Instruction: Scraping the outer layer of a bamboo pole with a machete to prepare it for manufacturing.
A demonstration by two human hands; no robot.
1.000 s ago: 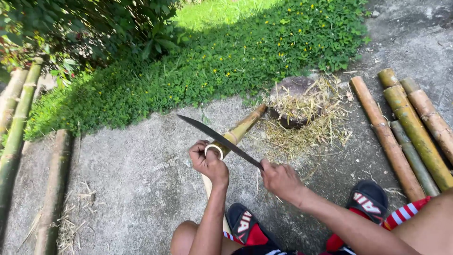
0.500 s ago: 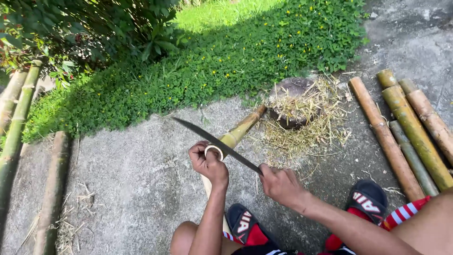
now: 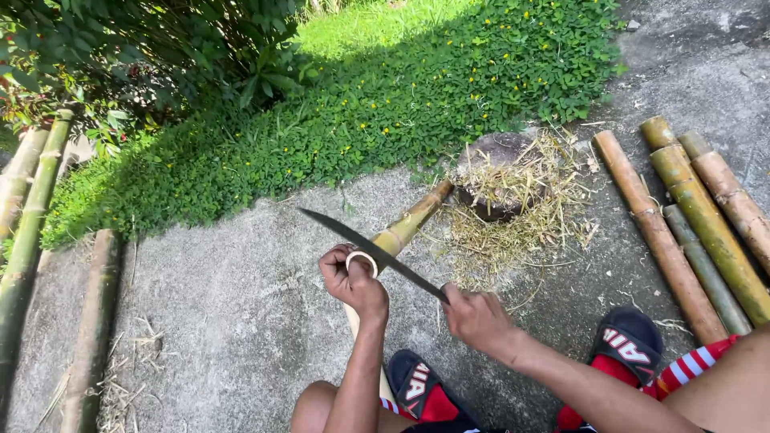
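Left hand (image 3: 354, 282) had its grip clamped round the cut end of the bamboo pole (image 3: 407, 227); right hand (image 3: 479, 319) was closed on the long knife (image 3: 370, 254), blade lying across the pole; pole ran away toward the stump (image 3: 502, 178) on concrete; more bamboo poles (image 3: 696, 220) lay right.

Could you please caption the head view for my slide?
Left hand steadies a yellow-green bamboo pole while right hand lays a long dark blade across it.

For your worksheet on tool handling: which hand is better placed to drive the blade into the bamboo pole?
Probably the right hand: it grips the long knife, while the left hand steadies the bamboo pole.
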